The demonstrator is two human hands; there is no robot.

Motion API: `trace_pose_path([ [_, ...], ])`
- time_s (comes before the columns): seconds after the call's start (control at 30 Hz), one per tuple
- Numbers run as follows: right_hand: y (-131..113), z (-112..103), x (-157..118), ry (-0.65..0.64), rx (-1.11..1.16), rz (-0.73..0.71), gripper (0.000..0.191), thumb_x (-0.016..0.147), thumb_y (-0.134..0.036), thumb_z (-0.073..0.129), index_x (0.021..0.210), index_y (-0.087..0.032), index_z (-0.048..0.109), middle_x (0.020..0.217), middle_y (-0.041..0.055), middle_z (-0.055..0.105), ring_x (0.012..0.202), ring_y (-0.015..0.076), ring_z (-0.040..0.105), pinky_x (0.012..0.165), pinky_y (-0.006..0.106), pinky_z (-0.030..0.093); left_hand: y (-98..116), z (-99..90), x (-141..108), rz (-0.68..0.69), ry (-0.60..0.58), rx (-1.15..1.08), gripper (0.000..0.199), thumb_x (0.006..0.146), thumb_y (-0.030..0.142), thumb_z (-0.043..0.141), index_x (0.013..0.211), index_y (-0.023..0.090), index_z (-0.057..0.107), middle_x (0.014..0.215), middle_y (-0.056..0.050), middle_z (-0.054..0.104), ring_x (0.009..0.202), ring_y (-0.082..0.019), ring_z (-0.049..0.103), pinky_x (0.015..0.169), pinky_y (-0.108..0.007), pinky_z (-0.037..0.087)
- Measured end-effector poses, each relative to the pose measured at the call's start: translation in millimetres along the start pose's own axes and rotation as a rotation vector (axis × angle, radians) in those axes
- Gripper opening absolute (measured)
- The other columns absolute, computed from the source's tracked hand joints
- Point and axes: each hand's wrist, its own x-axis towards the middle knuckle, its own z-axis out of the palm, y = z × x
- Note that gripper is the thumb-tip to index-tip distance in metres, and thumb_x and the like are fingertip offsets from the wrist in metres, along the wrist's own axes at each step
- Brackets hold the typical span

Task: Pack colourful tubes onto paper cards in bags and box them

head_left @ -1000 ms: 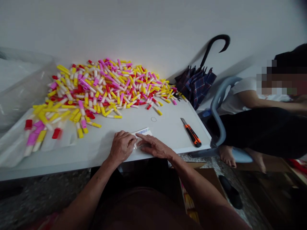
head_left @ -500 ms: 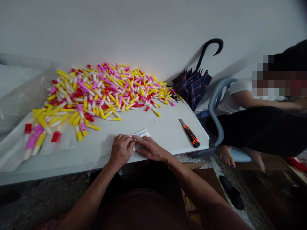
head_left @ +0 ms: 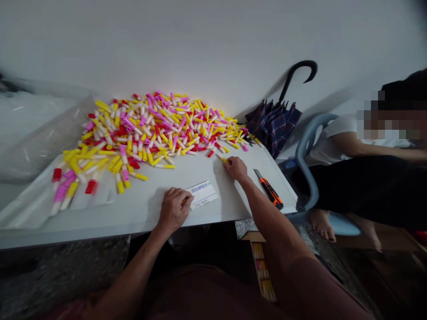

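Note:
My left hand (head_left: 175, 206) is closed at the left end of a white printed card (head_left: 204, 194) that lies flat on the table; its fingers cover that end. A small yellowish spot shows by the thumb, too small to name. Farther right, my right hand (head_left: 236, 169) reaches over the tabletop, fingertips pinched on the yellow end of a small yellow-and-white tube (head_left: 220, 157). Beyond both hands spreads a big pile of small tubes (head_left: 156, 129), white with yellow, pink or red ends.
An orange-and-black utility knife (head_left: 269, 189) lies with its blade out on the white table (head_left: 160, 178). A plaid umbrella (head_left: 275, 126) leans on the wall. Clear plastic bags (head_left: 36, 138) are at left. A seated person (head_left: 333, 142) is at right, near a blue-grey chair (head_left: 310, 160).
My right hand has left the card and moved forward and right to a yellow-and-white tube. My left hand stays at the card. The view has shifted slightly.

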Motion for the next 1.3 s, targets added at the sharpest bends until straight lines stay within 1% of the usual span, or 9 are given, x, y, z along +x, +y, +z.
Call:
trace_pose_path([
  [0.17,13.0,-12.2,-15.7,-0.046,0.107,-0.078,0.021,0.093,-0.035,0.064,0.098,-0.017,0.074,0.095,0.0091,0.076,0.091,0.0223,0.067,0.081,0.031,0.05,-0.6,-0.4,-0.1,-0.015,-0.005,-0.02,0.017,0.102,0.028,0.059,0.087,0.022,0.066,0.088,-0.003,0.071,0.087,-0.023,0.058,0.086,-0.042,0.043],
  [0.37,31.9,-43.5,-48.5,-0.157,0.807,-0.036,0.038,0.084,-0.051,0.075,0.101,-0.017,0.073,0.087,0.0044,0.073,0.077,0.0162,0.067,0.07,0.028,0.054,-3.0,-0.3,0.7,-0.005,0.002,-0.045,0.016,0.102,0.027,0.06,0.088,0.023,0.065,0.088,-0.002,0.071,0.086,-0.023,0.057,0.086,-0.042,0.043],
  [0.43,28.2,-46.9,-58.7,-0.186,0.881,-0.024,0.041,0.08,-0.052,0.08,0.102,-0.018,0.075,0.084,0.0032,0.072,0.072,0.0145,0.065,0.069,0.027,0.054,-3.3,0.0,0.7,0.0,0.005,-0.048,0.015,0.102,0.028,0.06,0.089,0.023,0.065,0.088,-0.002,0.07,0.085,-0.023,0.057,0.086,-0.042,0.043],
  [0.53,12.2,-40.1,-70.4,-0.279,0.861,-0.088,0.043,0.082,-0.051,0.081,0.107,-0.017,0.076,0.079,0.002,0.071,0.068,0.0135,0.062,0.067,0.027,0.052,-2.9,0.3,0.6,0.002,0.006,-0.052,0.015,0.102,0.028,0.06,0.089,0.022,0.065,0.087,-0.002,0.07,0.085,-0.023,0.057,0.085,-0.042,0.043],
  [0.67,-15.3,-13.7,-77.4,-0.415,0.824,-0.186,0.046,0.078,-0.047,0.085,0.11,-0.019,0.066,0.073,-0.0009,0.07,0.063,0.0149,0.062,0.058,0.026,0.048,-1.1,-0.5,0.6,-0.009,0.004,-0.05,0.015,0.102,0.027,0.061,0.089,0.022,0.065,0.087,-0.002,0.07,0.086,-0.023,0.057,0.086,-0.042,0.043],
  [0.87,-41.5,18.7,-92.4,-0.371,0.562,-0.25,0.027,0.081,-0.041,0.081,0.083,-0.018,0.067,0.071,-0.0004,0.068,0.063,0.0139,0.06,0.058,0.025,0.044,2.3,-2.5,1.4,-0.011,0.017,-0.036,0.017,0.103,0.027,0.059,0.088,0.022,0.064,0.086,-0.002,0.069,0.085,-0.023,0.057,0.086,-0.041,0.043],
  [1.07,-49.1,18.9,-120.2,-0.355,0.401,-0.394,0.015,0.091,-0.031,0.069,0.091,-0.02,0.079,0.084,0.0028,0.075,0.075,0.017,0.064,0.071,0.028,0.047,2.5,-2.1,1.1,-0.008,0.021,-0.023,0.018,0.104,0.029,0.057,0.089,0.022,0.064,0.087,-0.003,0.069,0.087,-0.023,0.058,0.086,-0.041,0.042],
  [1.2,-49.6,15.8,-123.5,-0.517,0.447,-0.518,0.018,0.095,-0.025,0.063,0.1,-0.023,0.08,0.098,0.0033,0.077,0.088,0.0191,0.068,0.081,0.03,0.05,1.5,-1.7,0.6,-0.018,0.012,-0.029,0.018,0.103,0.03,0.057,0.089,0.023,0.065,0.088,-0.004,0.07,0.087,-0.024,0.059,0.086,-0.042,0.043],
  [1.3,-53.3,24.2,-122.5,-0.55,0.528,-0.499,0.017,0.092,-0.023,0.066,0.105,-0.022,0.076,0.094,0.0018,0.075,0.083,0.0167,0.066,0.079,0.029,0.05,0.9,-2.0,0.5,-0.026,-0.004,-0.041,0.019,0.103,0.03,0.056,0.088,0.023,0.065,0.088,-0.004,0.07,0.087,-0.024,0.059,0.087,-0.042,0.044],
])
